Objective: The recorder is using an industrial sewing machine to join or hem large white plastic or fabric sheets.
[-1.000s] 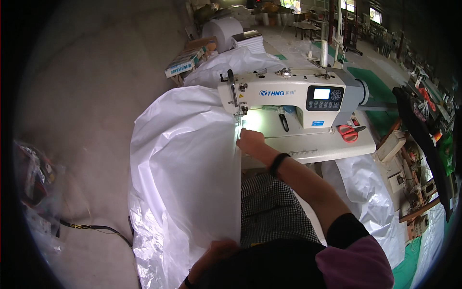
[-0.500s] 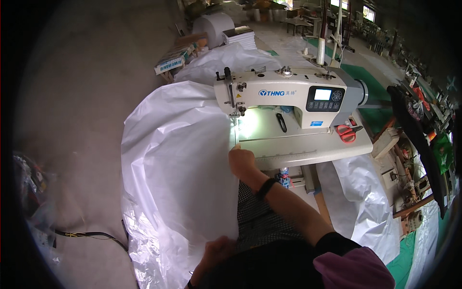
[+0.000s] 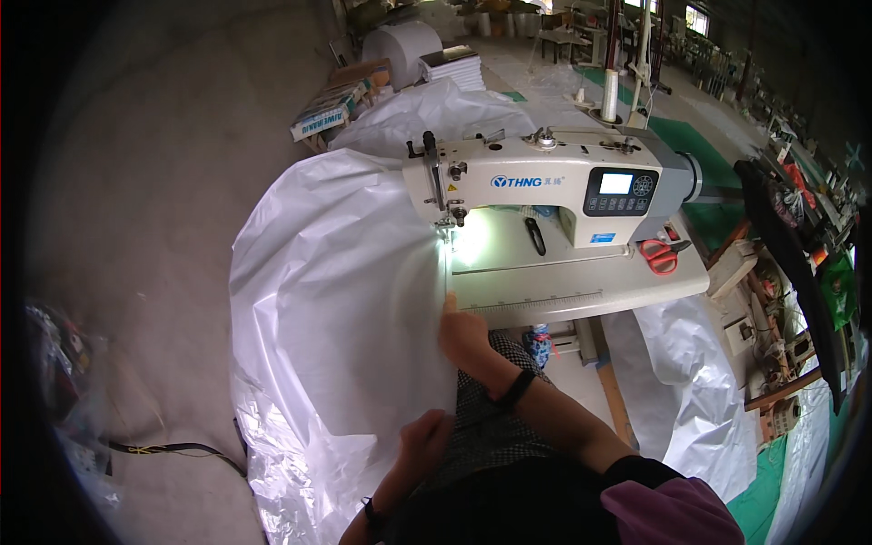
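Note:
A large white plastic-like sheet [image 3: 354, 282] drapes over the left side of the sewing machine [image 3: 518, 177], its right edge running back under the lit needle area. My right hand [image 3: 465, 338] is closed on that edge, in front of the machine bed [image 3: 545, 300]. Closer to my body, my left hand [image 3: 425, 438] is closed at the lower part of the same edge; its fingertips are partly hidden. On the bed lies a small black tool [image 3: 534, 236], perhaps a thread snip. Red-handled scissors [image 3: 660, 257] rest at the bed's right end.
Behind the machine stand a big white roll [image 3: 400, 53] and a stack of white sheets [image 3: 454, 68]. A thread cone [image 3: 609, 95] stands at the machine's back. More white sheet [image 3: 677, 372] hangs at the right. A black cable [image 3: 177, 447] crosses the floor at left.
My right hand has drawn back toward my body along the sheet's edge. The left hand has come up and forward into fuller view. The view has shifted slightly.

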`<state>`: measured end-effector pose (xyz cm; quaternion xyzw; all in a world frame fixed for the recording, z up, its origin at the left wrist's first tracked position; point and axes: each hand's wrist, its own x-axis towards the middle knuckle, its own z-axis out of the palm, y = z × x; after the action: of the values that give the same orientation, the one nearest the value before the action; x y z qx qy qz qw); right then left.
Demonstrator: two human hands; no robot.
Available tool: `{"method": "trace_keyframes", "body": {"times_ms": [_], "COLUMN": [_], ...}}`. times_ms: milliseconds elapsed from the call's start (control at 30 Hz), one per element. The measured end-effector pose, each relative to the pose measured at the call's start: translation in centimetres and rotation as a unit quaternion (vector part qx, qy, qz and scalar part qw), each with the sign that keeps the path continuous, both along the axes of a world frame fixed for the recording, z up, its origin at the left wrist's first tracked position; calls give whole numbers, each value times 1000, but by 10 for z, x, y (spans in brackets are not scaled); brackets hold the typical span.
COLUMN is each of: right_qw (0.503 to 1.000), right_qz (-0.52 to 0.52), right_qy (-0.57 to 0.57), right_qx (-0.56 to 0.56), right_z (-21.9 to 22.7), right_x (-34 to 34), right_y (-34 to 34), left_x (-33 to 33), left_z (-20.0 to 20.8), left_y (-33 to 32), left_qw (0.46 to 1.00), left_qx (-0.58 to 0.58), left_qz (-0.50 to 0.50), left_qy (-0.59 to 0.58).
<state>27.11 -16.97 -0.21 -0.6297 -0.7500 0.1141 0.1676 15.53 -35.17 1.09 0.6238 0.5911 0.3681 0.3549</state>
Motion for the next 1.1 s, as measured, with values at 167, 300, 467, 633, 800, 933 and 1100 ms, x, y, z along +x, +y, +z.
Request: {"method": "trace_keyframes", "body": {"times_ms": [167,300,467,633,800,933,1100], "right_qw": [999,998,995,994,993,997,999], "right_qz": [5,8,-3,0,-2,-4,11], "right_qy": [18,45,67,81,83,35,-32], "right_qx": [-31,-52,-79,-69,-82,-62,-35], "right_z": [3,6,4,0,1,5,9], "right_x": [2,3,2,6,9,9,7], "right_y": [-5,-6,-7,-9,-10,-5,14], "left_x": [8,9,16,19,1,-29,-79], "left_z": [-6,-14,-33,-30,4,28,27], "left_y": [24,46,76,92,80,91,127], "left_qw": [998,997,990,994,973,906,949], "left_qx": [-42,-51,-65,-55,68,247,82], "left_qz": [38,49,44,32,10,93,83], "left_qy": [-3,40,-121,-89,223,330,293]}}
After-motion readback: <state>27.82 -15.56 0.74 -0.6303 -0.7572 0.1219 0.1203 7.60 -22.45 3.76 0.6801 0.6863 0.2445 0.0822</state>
